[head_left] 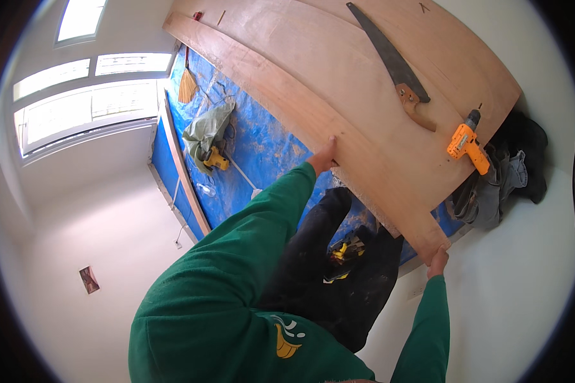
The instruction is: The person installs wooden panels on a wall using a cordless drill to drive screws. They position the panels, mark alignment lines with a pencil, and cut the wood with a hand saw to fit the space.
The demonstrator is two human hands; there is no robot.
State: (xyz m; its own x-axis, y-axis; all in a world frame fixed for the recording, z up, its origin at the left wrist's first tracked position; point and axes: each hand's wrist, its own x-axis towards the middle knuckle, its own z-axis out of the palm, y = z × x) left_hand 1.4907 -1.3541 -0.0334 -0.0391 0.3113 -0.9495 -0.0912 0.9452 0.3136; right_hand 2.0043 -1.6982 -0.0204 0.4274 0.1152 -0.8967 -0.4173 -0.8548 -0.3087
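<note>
A long plank (370, 169) lies along the near edge of a plywood sheet (319, 57), running from far left to near right. My left hand (324, 155) grips its near edge around the middle, with the thumb on top and the fingers hidden beneath. At the near right end, my right hand (437, 260) closes on the plank's corner, which juts past the sheet. A handsaw (390, 60) with a wooden handle rests flat on the plywood beyond the plank. An orange cordless drill (467, 145) lies by the right edge, a bit fitted in its chuck.
Blue tarp (265, 143) with sawdust covers the floor. On it are a straw broom (187, 86), a grey-green cloth (207, 131), a yellow power tool (217, 159) and a wooden batten (185, 172). Yellow-and-black tools (346, 251) lie by my legs. Dark clothes (501, 179) sit at right.
</note>
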